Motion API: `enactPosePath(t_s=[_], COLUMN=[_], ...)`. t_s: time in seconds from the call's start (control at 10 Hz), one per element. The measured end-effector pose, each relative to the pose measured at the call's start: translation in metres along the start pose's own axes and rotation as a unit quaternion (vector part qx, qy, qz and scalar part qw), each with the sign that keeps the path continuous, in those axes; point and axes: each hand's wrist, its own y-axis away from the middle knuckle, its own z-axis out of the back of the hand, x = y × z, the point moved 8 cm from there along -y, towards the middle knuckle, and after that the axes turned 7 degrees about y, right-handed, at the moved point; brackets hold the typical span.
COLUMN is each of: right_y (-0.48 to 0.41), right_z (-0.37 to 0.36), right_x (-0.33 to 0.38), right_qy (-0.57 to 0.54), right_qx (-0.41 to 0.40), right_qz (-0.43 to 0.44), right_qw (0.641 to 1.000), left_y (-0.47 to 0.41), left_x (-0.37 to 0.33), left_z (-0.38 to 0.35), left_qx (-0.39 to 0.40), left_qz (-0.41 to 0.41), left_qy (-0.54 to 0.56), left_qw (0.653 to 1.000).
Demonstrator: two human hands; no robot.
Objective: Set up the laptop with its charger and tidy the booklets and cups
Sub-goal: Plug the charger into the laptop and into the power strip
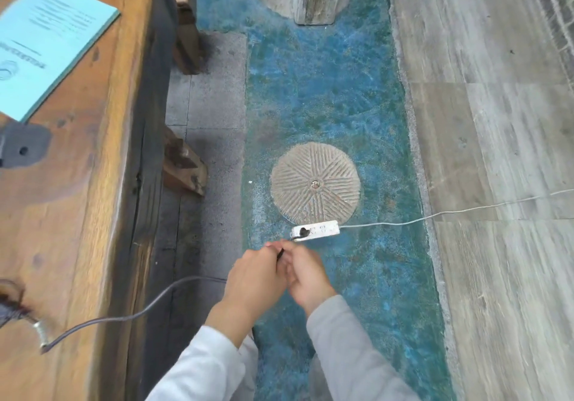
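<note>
— Since the plug (303,231) already sits in the strip (315,230), where's the cord (130,316)?
— Just short of the strip: left hand (253,279) and right hand (306,273) both pinch it, and it trails back to the table (93,214).
— Handling?
— Light and limp, I'd judge; grip near the plug's body, not mid-cord.

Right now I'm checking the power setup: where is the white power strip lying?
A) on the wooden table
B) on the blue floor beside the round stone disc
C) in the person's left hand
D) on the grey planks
B: the power strip lies on the blue floor, touching the edge of the round stone disc, a dark plug in it.
</note>
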Motion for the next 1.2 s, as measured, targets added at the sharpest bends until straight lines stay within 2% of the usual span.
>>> enactPosePath(t_s=[0.1, 0.2, 0.3, 0.5, 0.7, 0.8, 1.0, 1.1, 1.2], right_y=[0.001, -0.004, -0.020, -0.037, -0.028, -0.026, -0.009, 0.002, 0.019], right_z=[-0.001, -0.016, -0.034, -0.051, -0.067, -0.069, -0.072, -0.045, -0.002], right_x=[-0.014, -0.018, -0.020, -0.033, -0.060, -0.072, -0.069, -0.046, -0.004], right_qy=[0.037, 0.022, 0.003, 0.014, 0.048, 0.085, 0.075, 0.153, 0.335], right_qx=[-0.001, 0.035, 0.002, -0.064, -0.015, -0.012, 0.042, 0.032, -0.018], right_qz=[-0.010, -0.044, -0.069, -0.068, -0.064, -0.067, -0.083, -0.034, 0.059], right_qw=[0.999, 0.998, 0.998, 0.996, 0.997, 0.994, 0.993, 0.987, 0.940], left_y=[-0.006, 0.006, 0.031, 0.066, 0.036, 0.020, 0.007, 0.010, 0.025], left_x=[0.013, 0.026, 0.047, 0.091, 0.117, 0.125, 0.137, 0.138, 0.124], left_z=[-0.001, 0.008, 0.020, 0.049, 0.043, 0.022, 0.006, 0.007, 0.012], left_qx=[0.033, 0.045, 0.063, 0.057, -0.001, 0.013, 0.002, 0.001, 0.016], left_qz=[0.029, 0.035, 0.054, 0.087, 0.103, 0.107, 0.125, 0.126, 0.140], left_qy=[-0.052, -0.121, -0.177, -0.133, -0.077, -0.095, -0.147, -0.183, -0.229], left_qw=[0.998, 0.991, 0.981, 0.986, 0.992, 0.990, 0.981, 0.975, 0.963])
